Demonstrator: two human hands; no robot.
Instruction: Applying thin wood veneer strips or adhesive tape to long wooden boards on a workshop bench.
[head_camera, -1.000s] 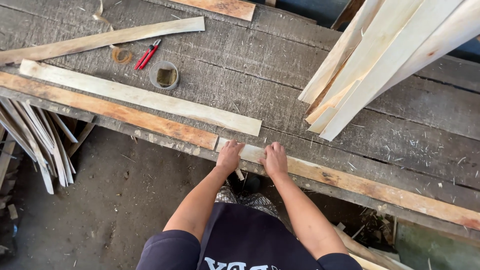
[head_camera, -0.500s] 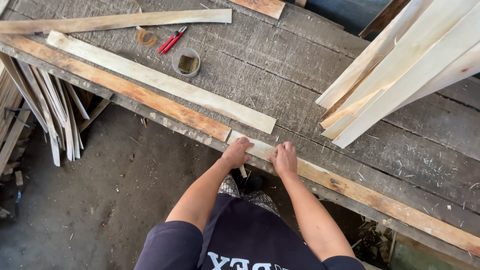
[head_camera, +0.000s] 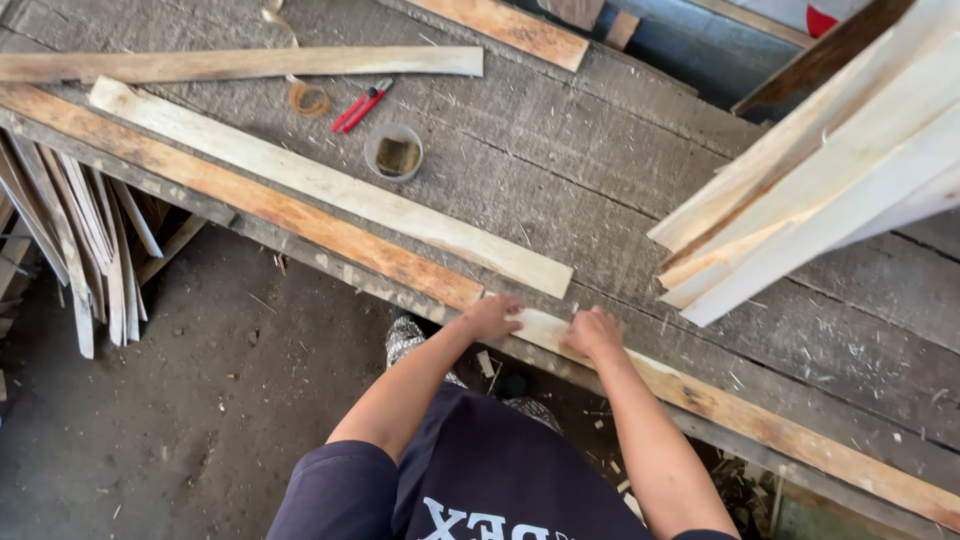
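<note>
Head view looks down on a rough grey plank tabletop, weathered and scattered with sawdust. Along its near edge runs a long orange-brown batten, and at mid-frame a short pale wood piece lies on that edge. Left hand rests flat on the piece's left end, fingers loosely curled over it. Right hand presses on its right end, knuckles up, fingers bent; neither hand is fully closed. Two pale sawn boards lie flat: one long board diagonal across the middle, one thinner strip at the upper left. Between them sit one pair of red pliers, one coil of wire and one small round tin. A bundle of pale slats juts in from the upper right. More thin slats lean at the left edge above the dirt floor.
</note>
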